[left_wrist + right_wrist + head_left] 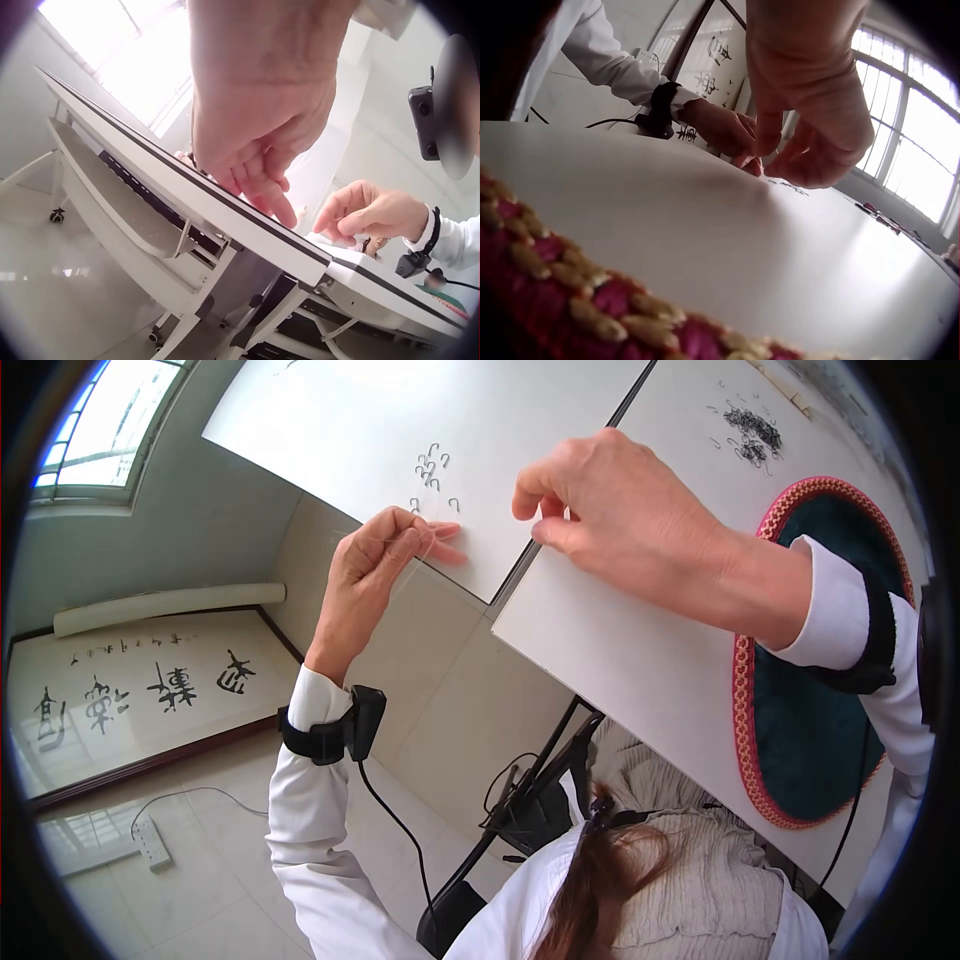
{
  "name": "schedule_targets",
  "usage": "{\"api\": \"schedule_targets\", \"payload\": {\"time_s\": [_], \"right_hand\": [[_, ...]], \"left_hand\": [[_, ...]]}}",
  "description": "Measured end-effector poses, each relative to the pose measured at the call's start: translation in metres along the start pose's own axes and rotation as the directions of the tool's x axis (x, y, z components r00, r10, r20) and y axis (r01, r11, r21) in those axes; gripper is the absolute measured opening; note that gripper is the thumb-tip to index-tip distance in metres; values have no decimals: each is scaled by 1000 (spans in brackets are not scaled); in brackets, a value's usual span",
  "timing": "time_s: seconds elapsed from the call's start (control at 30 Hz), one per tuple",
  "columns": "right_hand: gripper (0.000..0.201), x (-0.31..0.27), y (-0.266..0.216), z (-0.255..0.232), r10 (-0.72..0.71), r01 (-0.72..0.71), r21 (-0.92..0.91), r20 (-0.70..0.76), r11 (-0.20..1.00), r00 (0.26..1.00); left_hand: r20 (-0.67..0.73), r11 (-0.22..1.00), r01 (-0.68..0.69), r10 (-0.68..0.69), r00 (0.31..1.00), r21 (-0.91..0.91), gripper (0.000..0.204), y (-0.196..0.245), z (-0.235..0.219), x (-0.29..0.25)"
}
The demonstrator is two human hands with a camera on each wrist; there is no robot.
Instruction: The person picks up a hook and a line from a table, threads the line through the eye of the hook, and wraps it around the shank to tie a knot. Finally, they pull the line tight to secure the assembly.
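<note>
My left hand pinches a thin clear line between thumb and index finger, just off the table's near edge. A loop of the line shows around the fingertips, and the other fingers stretch out toward the tabletop. Right of it, my right hand hangs over the seam between two tables, fingers bent and thumb near the index fingertip. I cannot tell whether the line runs between those fingertips. Several small fish hooks lie scattered on the white table just beyond the left hand.
A dark pile of hooks lies on the right-hand table. Nearer sits a green mat with a pink and gold braided rim. A framed calligraphy piece leans at the left, above a power strip on the floor.
</note>
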State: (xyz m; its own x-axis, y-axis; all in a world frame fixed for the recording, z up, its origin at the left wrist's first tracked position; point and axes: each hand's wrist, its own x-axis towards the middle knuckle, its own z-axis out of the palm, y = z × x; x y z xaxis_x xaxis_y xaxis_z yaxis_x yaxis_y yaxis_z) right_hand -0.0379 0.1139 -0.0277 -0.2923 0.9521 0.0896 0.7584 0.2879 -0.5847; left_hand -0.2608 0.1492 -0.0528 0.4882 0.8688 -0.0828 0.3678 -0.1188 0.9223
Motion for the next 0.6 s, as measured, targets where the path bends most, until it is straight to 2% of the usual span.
{"api": "schedule_targets", "payload": {"time_s": [0.1, 0.17, 0.2, 0.27, 0.3, 0.37, 0.4, 0.47, 0.5, 0.53, 0.57, 0.6], "right_hand": [[8, -5, -1, 8, -84, 84, 92, 6, 992, 996], [8, -9, -11, 19, -373, 370, -54, -39, 927, 927], [8, -8, -16, 27, -374, 372, -56, -38, 926, 926], [6, -4, -30, 45, -561, 519, -367, -9, 772, 828], [6, -3, -36, 50, -563, 520, -369, -12, 770, 826], [5, -2, -49, 55, -607, 499, -643, 67, 581, 792], [5, 0, -53, 61, -607, 495, -646, 62, 581, 792], [4, 3, -59, 69, -529, 414, -755, 106, 508, 842], [4, 4, -63, 67, -527, 409, -760, 104, 505, 843], [4, 4, -66, 65, -485, 447, -698, 162, 559, 859], [4, 4, -66, 61, -445, 477, -630, 224, 613, 867], [4, 3, -64, 57, -443, 475, -633, 225, 611, 868]], "left_hand": [[9, 1000, -24, 24, 1000, 10, 20, 2, 4, -3], [0, 997, 73, -73, 997, -19, 19, 6, 2, -2], [-2, 997, 72, -72, 997, -19, 19, 5, 1, -1], [-17, 997, 73, -73, 997, -22, 20, 1, -2, 2], [-19, 997, 70, -70, 997, -19, 20, 1, -3, 2], [-28, 989, 95, -99, 995, -111, 19, 5, -2, 5], [-27, 990, 92, -95, 995, -107, 19, 6, -2, 5], [-51, 995, 68, -72, 996, -73, 19, 7, -1, 6], [-35, 996, 34, -37, 999, -81, 21, 6, -2, 7], [-33, 996, 27, -30, 999, -82, 21, 6, -3, 7], [-40, 993, 63, -68, 997, -103, 21, 9, -2, 7], [-46, 987, 103, -109, 993, -125, 20, 9, 0, 7]]}}
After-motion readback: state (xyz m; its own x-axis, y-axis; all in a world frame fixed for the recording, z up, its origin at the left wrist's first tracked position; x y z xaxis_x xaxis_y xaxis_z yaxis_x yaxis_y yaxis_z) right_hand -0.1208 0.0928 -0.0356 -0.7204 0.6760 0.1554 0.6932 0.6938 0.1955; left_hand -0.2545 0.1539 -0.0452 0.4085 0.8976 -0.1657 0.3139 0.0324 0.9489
